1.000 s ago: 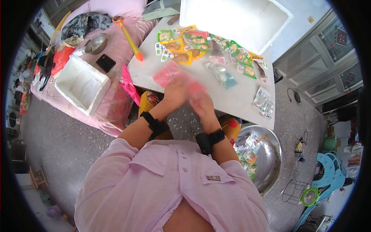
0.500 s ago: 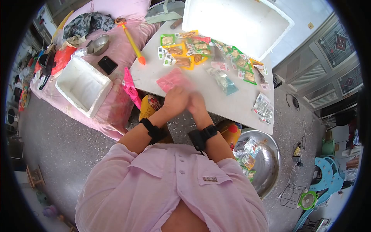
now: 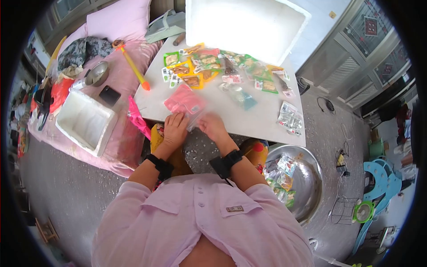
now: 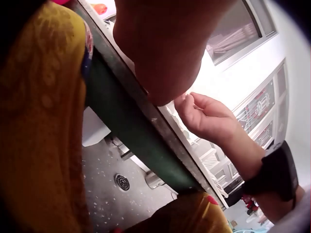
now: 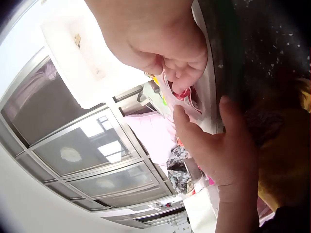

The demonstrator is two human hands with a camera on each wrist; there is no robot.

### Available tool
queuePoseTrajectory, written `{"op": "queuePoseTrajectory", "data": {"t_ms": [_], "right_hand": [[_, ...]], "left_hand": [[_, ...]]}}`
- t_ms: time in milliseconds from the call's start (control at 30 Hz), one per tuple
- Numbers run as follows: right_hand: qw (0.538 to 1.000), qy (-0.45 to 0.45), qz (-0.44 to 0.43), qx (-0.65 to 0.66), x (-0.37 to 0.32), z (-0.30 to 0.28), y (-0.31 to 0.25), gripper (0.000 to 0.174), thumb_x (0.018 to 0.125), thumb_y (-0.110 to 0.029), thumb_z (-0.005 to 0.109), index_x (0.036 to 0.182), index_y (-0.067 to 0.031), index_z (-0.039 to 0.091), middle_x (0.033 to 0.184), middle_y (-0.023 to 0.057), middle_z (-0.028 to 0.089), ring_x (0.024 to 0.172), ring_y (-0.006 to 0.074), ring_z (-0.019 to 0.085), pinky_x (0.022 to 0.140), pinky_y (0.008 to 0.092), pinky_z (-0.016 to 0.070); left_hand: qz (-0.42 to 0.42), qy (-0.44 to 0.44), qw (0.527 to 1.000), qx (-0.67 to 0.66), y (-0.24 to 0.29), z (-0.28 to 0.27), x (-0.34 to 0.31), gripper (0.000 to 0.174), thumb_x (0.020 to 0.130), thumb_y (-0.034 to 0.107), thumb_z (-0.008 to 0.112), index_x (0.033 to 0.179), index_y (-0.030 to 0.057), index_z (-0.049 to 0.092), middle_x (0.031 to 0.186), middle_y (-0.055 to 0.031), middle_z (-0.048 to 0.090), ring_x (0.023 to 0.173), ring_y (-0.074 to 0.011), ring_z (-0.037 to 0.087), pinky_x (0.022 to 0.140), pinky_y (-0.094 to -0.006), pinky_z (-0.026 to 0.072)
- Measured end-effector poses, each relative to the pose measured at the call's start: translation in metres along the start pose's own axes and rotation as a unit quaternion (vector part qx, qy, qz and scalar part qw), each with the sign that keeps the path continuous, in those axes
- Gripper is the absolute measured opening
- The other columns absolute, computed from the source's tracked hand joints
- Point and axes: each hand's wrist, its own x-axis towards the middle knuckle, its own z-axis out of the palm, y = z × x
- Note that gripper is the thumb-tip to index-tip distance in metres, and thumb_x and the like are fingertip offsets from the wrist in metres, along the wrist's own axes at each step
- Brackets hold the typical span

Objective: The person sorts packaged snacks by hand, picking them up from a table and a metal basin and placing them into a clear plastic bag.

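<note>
A pink plastic pouch point(image 3: 183, 99) with a clear near edge lies by the front edge of the white table point(image 3: 249, 122). My left hand point(image 3: 175, 129) rests at the pouch's near left side, fingers extended on it. At its near right corner, the curled fingers of my right hand point(image 3: 212, 126) pinch the clear plastic. The right wrist view shows that right hand point(image 5: 160, 39) above the pouch, with the left hand point(image 5: 218, 150) spread just below. In the left wrist view, the right hand's point(image 4: 209, 119) thumb and fingertips meet; the pouch is hidden there.
Packaged foods point(image 3: 193, 80) in yellow, green and clear packs lie behind the pouch. A large white foam box point(image 3: 244, 31) stands at the back. Silver packs point(image 3: 291, 118) lie at the right. Below that side, a metal basin point(image 3: 311, 178) holds several packs.
The hands, close together and blurred before, have moved apart along the pouch's near edge. The pouch's clear edge now shows between them. The head view has shifted.
</note>
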Motion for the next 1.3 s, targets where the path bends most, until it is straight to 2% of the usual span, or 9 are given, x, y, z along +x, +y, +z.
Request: {"op": "queuePoseTrajectory", "data": {"t_ms": [200,300,433,600,700,833,1100,1167,1300], "right_hand": [[0.98,0.087,-0.099,-0.148,-0.015,-0.005,-0.013,0.018,0.074,-0.01,0.055,0.09,-0.0057,0.048,0.078,0.0039,0.053,0.069,0.014,0.053,0.058,0.026,0.0434],[0.887,0.102,-0.251,-0.375,0.013,-0.043,-0.008,0.035,0.071,-0.012,0.058,0.102,-0.0024,0.045,0.091,0.0079,0.052,0.08,0.0187,0.053,0.066,0.03,0.0436],[0.828,0.097,-0.334,-0.44,-0.017,-0.022,-0.042,0.057,0.068,-0.015,0.062,0.116,-0.0003,0.035,0.108,0.0109,0.045,0.097,0.0228,0.047,0.076,0.0332,0.0408],[0.853,-0.054,-0.258,-0.45,-0.052,0.0,-0.079,0.066,0.067,-0.02,0.065,0.12,0.0007,0.03,0.113,0.0118,0.041,0.104,0.0219,0.042,0.079,0.0328,0.0392],[0.902,-0.156,-0.224,-0.333,-0.08,0.013,-0.085,0.057,0.07,-0.021,0.063,0.115,0.0013,0.036,0.109,0.0113,0.045,0.097,0.0196,0.046,0.076,0.0317,0.0404],[0.779,-0.063,-0.314,-0.54,-0.083,0.017,-0.086,0.028,0.074,-0.015,0.057,0.096,-0.0001,0.05,0.092,0.0108,0.053,0.083,0.0206,0.051,0.07,0.0296,0.0412],[0.696,-0.053,-0.409,-0.588,-0.104,0.015,-0.102,0.011,0.075,-0.01,0.051,0.078,0.0001,0.053,0.075,0.0128,0.052,0.072,0.0264,0.051,0.065,0.0321,0.0404],[0.731,-0.073,-0.399,-0.549,-0.122,0.02,-0.102,0.011,0.075,-0.01,0.051,0.077,0.0001,0.052,0.074,0.0134,0.052,0.07,0.028,0.05,0.064,0.033,0.04],[0.71,-0.101,-0.409,-0.564,-0.13,0.018,-0.103,0.012,0.073,-0.012,0.051,0.074,0.0,0.05,0.071,0.0144,0.051,0.07,0.0312,0.049,0.062,0.0354,0.039]], "left_hand": [[0.034,0.012,0.995,-0.09,-0.007,-0.006,0.015,0.026,0.053,-0.003,0.053,0.079,0.0034,0.052,0.096,-0.0125,0.049,0.091,-0.0307,0.047,0.078,-0.0391,0.0381],[0.011,0.017,0.987,-0.161,-0.006,-0.024,0.037,0.025,0.06,0.0,0.052,0.084,0.0024,0.053,0.086,-0.0119,0.051,0.086,-0.0311,0.048,0.077,-0.0376,0.0385],[-0.031,0.036,0.961,-0.272,-0.007,-0.044,0.066,0.015,0.07,0.001,0.05,0.085,0.0005,0.052,0.082,-0.0118,0.052,0.078,-0.026,0.051,0.069,-0.0308,0.0412],[-0.264,-0.065,0.838,-0.472,-0.009,-0.065,0.086,0.01,0.081,0.006,0.044,0.086,0.0026,0.051,0.077,0.0001,0.051,0.075,-0.0054,0.045,0.062,-0.0216,0.0384],[-0.321,-0.019,0.736,-0.596,-0.005,-0.064,0.086,0.006,0.082,0.007,0.045,0.081,0.0048,0.051,0.073,0.0021,0.049,0.066,-0.005,0.043,0.061,-0.0202,0.0369],[-0.354,0.004,0.616,-0.704,0.011,-0.067,0.086,0.004,0.081,0.006,0.046,0.08,0.0052,0.05,0.074,0.0011,0.051,0.068,-0.0066,0.046,0.064,-0.0205,0.0379],[-0.327,-0.015,0.638,-0.697,0.02,-0.08,0.073,0.004,0.079,0.007,0.049,0.08,0.0032,0.05,0.076,0.0001,0.052,0.069,-0.0062,0.046,0.064,-0.0205,0.0382],[-0.309,-0.043,0.696,-0.646,0.012,-0.074,0.057,0.004,0.079,0.006,0.049,0.082,0.0026,0.05,0.082,-0.0018,0.053,0.074,-0.007,0.046,0.067,-0.0216,0.038],[-0.268,-0.064,0.672,-0.688,0.024,-0.097,0.057,0.005,0.079,0.006,0.048,0.082,0.0023,0.05,0.09,-0.0052,0.054,0.081,-0.0104,0.046,0.073,-0.0243,0.0372]]}}
